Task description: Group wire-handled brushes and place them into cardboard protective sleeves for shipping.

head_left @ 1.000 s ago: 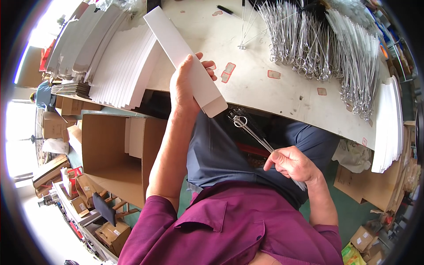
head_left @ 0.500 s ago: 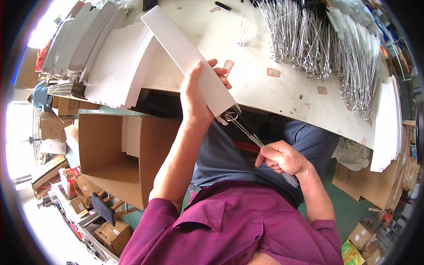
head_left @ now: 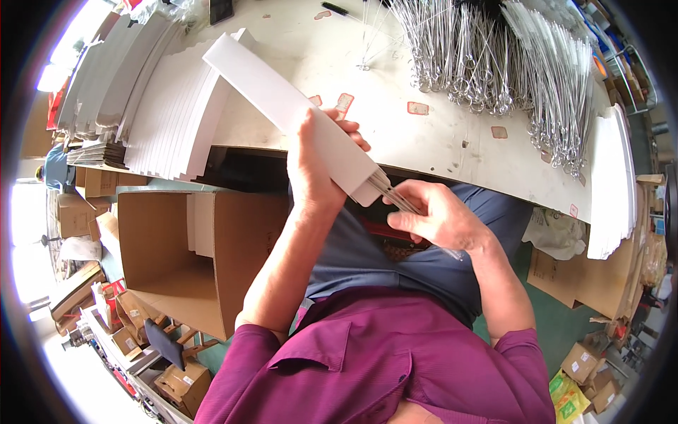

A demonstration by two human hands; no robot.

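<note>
So the left hand [head_left: 311,173] is wrapped around a long white box [head_left: 289,106], thumb lying along the top and fingers curled past the far side. It's tilted, with the upper end over the table [head_left: 395,134] and the lower, open end poking past the table's near edge, above the lap.

The right hand [head_left: 445,218] is right by that open end, grasping a bundle of wire stems [head_left: 400,198] between thumb and fingers. Can't tell how tight the grip is. The top of the bundle goes in at the mouth of the box, and a bit of it sticks out below the hand.

Over at the table's left edge there's a row of white cartons [head_left: 176,113] packed side by side. A big heap of wire-handled brushes [head_left: 466,71] sits toward the far right corner, loops pointing at the near edge, and a stack of white pieces [head_left: 611,187] runs along the right edge. A few red-bordered stickers [head_left: 417,108] dot the tabletop. Below the near edge, on the left, stands an open cardboard box [head_left: 247,244].
</note>
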